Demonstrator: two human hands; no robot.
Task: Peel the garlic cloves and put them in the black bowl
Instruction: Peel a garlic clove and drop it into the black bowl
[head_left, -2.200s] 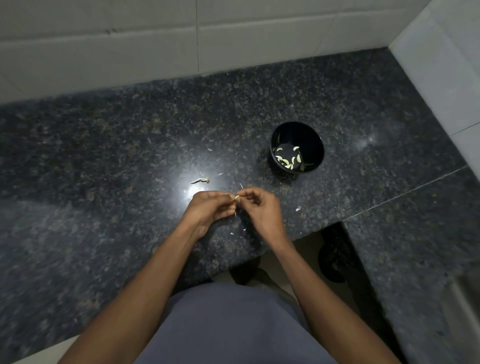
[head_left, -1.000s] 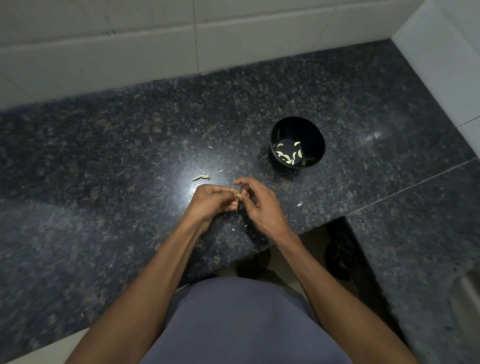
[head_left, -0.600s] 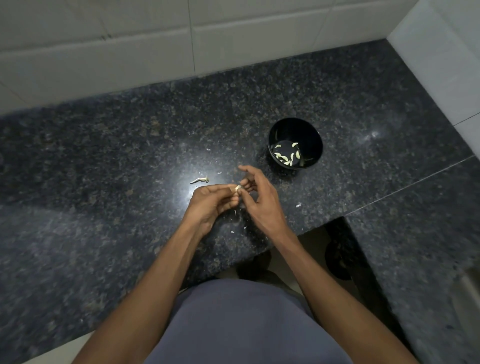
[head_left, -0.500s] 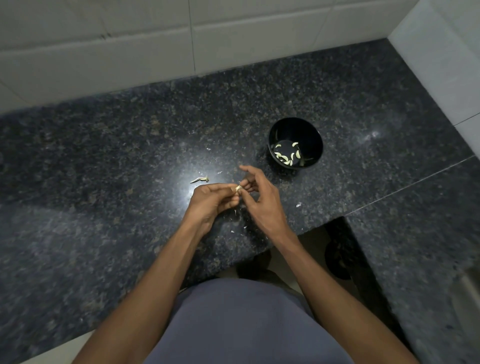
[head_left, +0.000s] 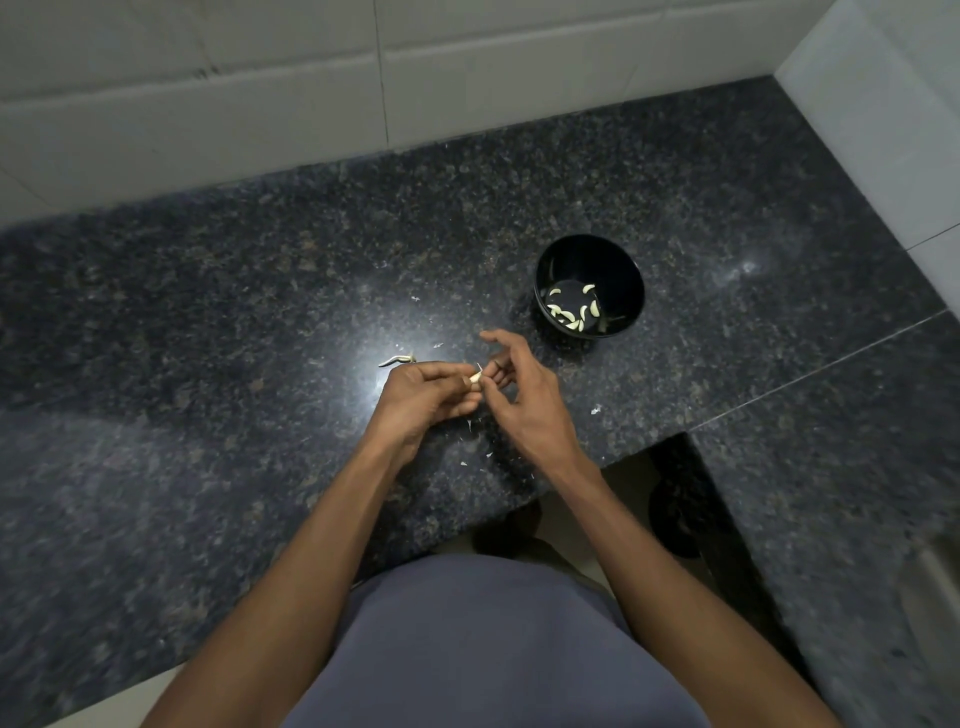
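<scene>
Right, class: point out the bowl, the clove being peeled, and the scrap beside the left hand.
bowl (head_left: 623, 260): head view, far inner wall.
clove (head_left: 475, 378): head view, exposed tip between fingertips.
scrap (head_left: 397, 359): head view, its middle.

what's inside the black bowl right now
Several pale peeled garlic cloves lie on the bottom of the black bowl; its near wall hides part of the floor.

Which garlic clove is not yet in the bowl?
The garlic clove pinched at the left hand fingertips, over the counter. The other cloves all lie inside the black bowl.
</scene>
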